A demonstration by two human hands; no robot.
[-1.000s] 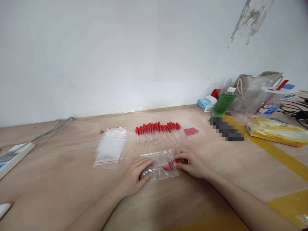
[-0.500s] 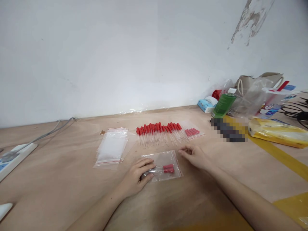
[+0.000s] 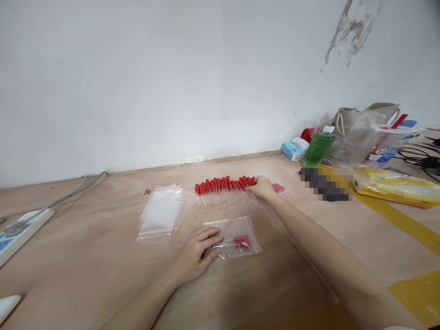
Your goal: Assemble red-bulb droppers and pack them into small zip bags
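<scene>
My left hand (image 3: 197, 252) rests over the left end of a clear zip bag (image 3: 254, 233), its fingers spread and pressing on the plastic. Inside that bag lie droppers with red rubber bulbs (image 3: 241, 241); their glass ends are partly hidden beneath my fingers. Farther back, several red-bulbed droppers (image 3: 215, 184) lie side by side in a row. At the row's right end my right hand (image 3: 263, 188) has its fingers closed around the bulb end of a dropper. Another bag with red-bulbed droppers (image 3: 278, 187) is partly covered by that hand.
A stack of clear zip bags (image 3: 161, 213) lies left of the row. A power strip (image 3: 25, 231) sits at the far left. On the right stand a green bottle (image 3: 319, 149), a tissue pack (image 3: 294, 149) and a yellow packet (image 3: 392, 187). The wall (image 3: 144, 91) bounds the back.
My right hand has moved forward and slightly left, from beside the near bag to the right end of the dropper row. My left hand stays on the bag.
</scene>
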